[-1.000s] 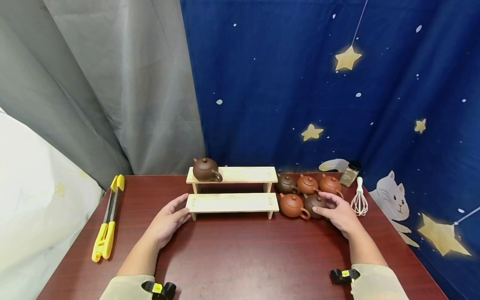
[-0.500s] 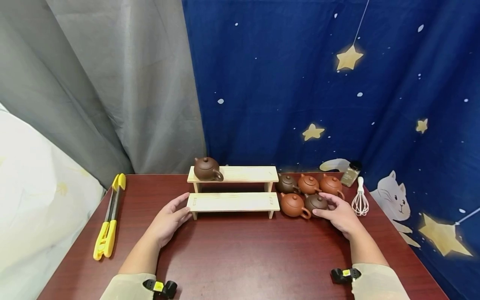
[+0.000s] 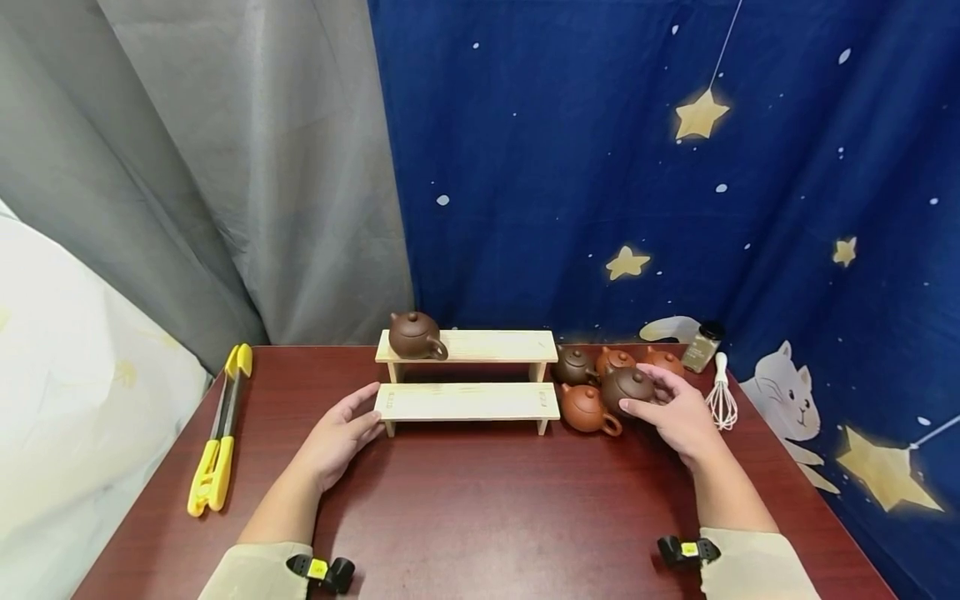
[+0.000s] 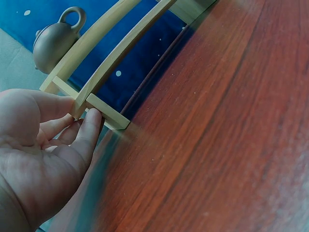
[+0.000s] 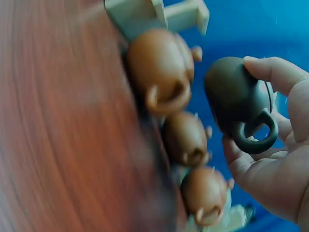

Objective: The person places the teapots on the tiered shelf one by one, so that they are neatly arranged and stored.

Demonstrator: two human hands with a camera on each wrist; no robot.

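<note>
Left hand (image 3: 337, 442), left of centre: thumb and fingers pinch the left end of the lower board on the two-step wooden rack (image 3: 468, 403). Right hand (image 3: 684, 418), right of centre: pinches a dark teapot (image 3: 624, 393) between thumb and fingers; right wrist view shows it apart from the other pots.

Left to right: yellow-handled tongs (image 3: 219, 442) lie at far left of frame, untouched. Brown teapot (image 3: 415, 336) sits on the upper board, left end. Right of the rack, on the table (image 3: 487, 517): orange teapot (image 3: 582, 408) in front, blackish teapot (image 3: 574, 365) and two more orange ones behind. Whisk (image 3: 722, 404) and jar (image 3: 702, 348) further right.

Progress, my read: early. One pot on the rack, one in hand, four left on the table. Lower board bears no pot.
</note>
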